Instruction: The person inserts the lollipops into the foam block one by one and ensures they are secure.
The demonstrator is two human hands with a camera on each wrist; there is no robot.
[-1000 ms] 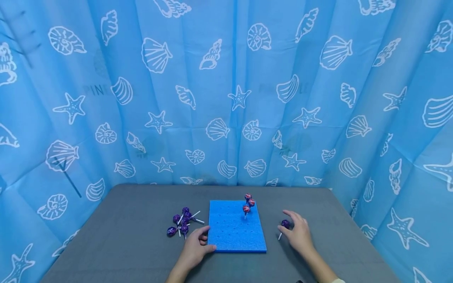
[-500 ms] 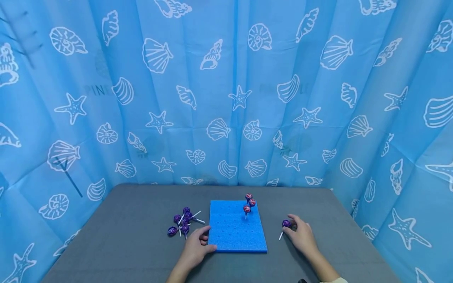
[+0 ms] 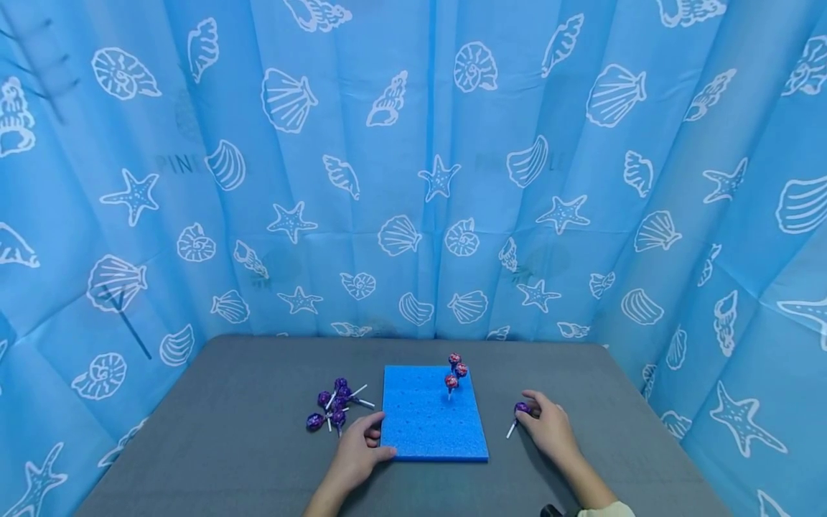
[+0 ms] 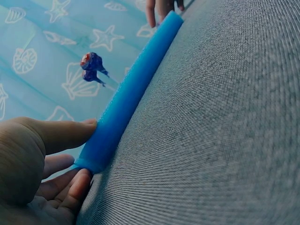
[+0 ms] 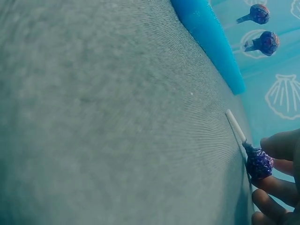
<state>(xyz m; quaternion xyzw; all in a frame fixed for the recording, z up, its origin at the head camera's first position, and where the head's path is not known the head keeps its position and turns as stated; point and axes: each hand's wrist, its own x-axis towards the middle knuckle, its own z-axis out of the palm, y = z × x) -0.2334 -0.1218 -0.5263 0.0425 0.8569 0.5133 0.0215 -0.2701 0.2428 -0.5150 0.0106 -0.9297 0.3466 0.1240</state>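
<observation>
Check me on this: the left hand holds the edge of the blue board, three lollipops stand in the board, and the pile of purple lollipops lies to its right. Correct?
One slip: the pile of purple lollipops lies to the left of the blue board, as the head view shows. The left hand does hold the board's edge, and three lollipops stand in it.

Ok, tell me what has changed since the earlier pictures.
The right hand has drawn its fingers in and now pinches the lone purple lollipop. Unchanged: the left hand gripping the blue board, three red-and-blue lollipops standing in it, the purple lollipop pile beside it.
</observation>
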